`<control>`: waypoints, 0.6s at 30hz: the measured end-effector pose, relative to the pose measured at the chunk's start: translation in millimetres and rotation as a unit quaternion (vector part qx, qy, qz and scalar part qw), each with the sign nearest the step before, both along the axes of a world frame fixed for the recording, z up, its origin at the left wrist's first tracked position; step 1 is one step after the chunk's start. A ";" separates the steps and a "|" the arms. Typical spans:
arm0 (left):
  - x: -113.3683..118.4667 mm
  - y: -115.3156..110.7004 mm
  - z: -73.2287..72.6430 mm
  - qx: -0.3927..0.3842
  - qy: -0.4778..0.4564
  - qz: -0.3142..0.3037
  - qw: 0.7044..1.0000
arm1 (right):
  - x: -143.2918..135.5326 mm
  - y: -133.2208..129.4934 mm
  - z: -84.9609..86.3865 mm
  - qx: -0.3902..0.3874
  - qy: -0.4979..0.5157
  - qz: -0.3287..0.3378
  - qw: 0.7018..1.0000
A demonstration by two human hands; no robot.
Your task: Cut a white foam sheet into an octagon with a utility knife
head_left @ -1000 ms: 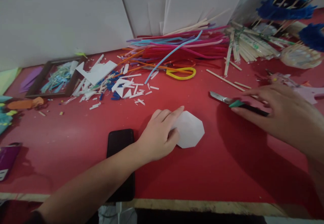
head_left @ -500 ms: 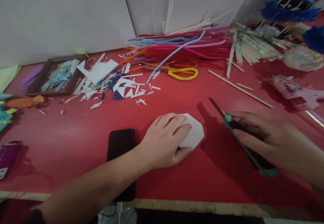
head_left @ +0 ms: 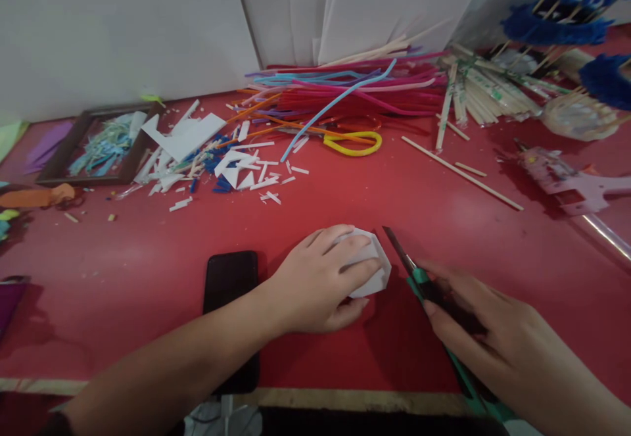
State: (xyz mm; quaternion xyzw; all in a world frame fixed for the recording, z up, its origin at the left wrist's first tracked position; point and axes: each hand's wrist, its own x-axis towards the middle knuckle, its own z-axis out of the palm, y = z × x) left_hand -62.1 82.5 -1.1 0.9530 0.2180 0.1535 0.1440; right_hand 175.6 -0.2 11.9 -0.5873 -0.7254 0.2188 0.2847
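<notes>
Under the fingers of my left hand (head_left: pixel 328 278) lies a small white many-sided paper piece (head_left: pixel 372 275) on the red table (head_left: pixel 315 199). The fingers are slightly spread and press on it from above; part of the piece is hidden beneath them. My right hand (head_left: pixel 483 317) is wrapped round a green and black utility knife (head_left: pixel 421 279). The knife's blade points up and left, its tip close to the right edge of the white piece, with a small gap between them. A black phone (head_left: pixel 231 281) lies partly under my left forearm.
White paper scraps (head_left: pixel 197 137) and a brown frame (head_left: pixel 89 143) are at the back left. Pipe cleaners (head_left: pixel 365 91), yellow-handled scissors (head_left: pixel 352 143) and wooden sticks (head_left: pixel 463 173) lie behind. A pink glue gun (head_left: pixel 566 179) is at the right.
The right hand has moved left and toward the table's front edge, bringing the knife blade close to the white piece. The left hand has shifted slightly. The view has turned a little.
</notes>
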 end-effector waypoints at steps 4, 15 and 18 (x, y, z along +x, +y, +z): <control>1.7 -0.2 1.1 -0.014 0.008 -0.004 1.000 | -1.8 -2.5 -5.7 -0.003 -0.015 0.030 0.999; 2.0 -2.2 -2.9 -0.035 0.002 -0.010 0.999 | -1.1 -0.8 -4.6 -0.021 -0.005 0.036 0.999; 2.7 -0.8 -2.6 -0.025 0.010 -0.013 1.000 | -2.1 -1.1 -5.4 -0.025 -0.002 0.035 0.999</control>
